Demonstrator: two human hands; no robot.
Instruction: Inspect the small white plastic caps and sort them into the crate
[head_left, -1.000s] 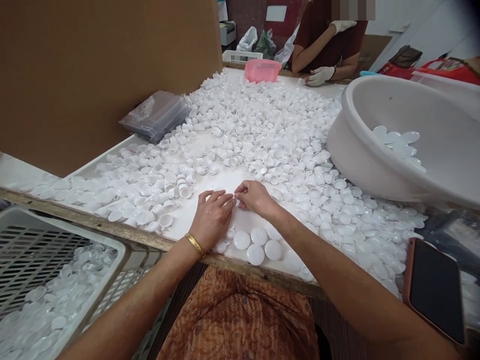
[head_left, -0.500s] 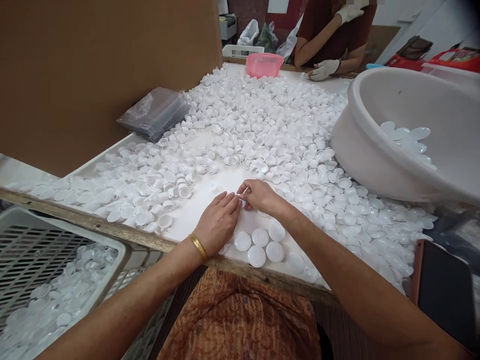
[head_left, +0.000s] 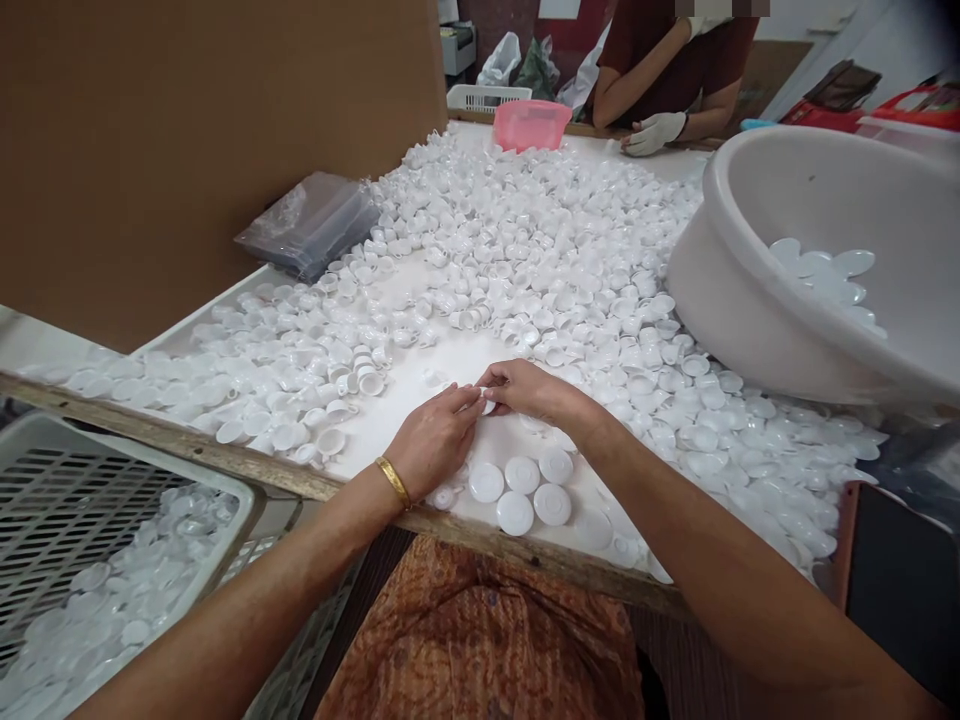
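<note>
My left hand (head_left: 439,437), with a gold bangle at the wrist, and my right hand (head_left: 519,388) meet over the front of the table. Between their fingertips they grip a small white plastic piece (head_left: 488,406); the fingers cover most of it, so its exact shape is hidden. Just below the hands lies a group of several round white toy saucers (head_left: 514,513), laid flat side by side. Beneath my left wrist a small white piece (head_left: 444,497) rests by the wooden edge. A big heap of white toy cups (head_left: 510,240) spreads behind the hands.
A large pale tub (head_left: 697,290) with white oval pieces stands right; a phone (head_left: 900,590) lies before it. At left are a cardboard box (head_left: 225,130), plastic bags (head_left: 311,225) and a crate (head_left: 240,490). A pink basket (head_left: 531,125) and a gloved co-worker (head_left: 675,70) are behind.
The right hand's fingers have closed in against the left fingertips around the small white piece. The left hand has shifted slightly, uncovering a small piece near its wrist. The view has moved a little.
</note>
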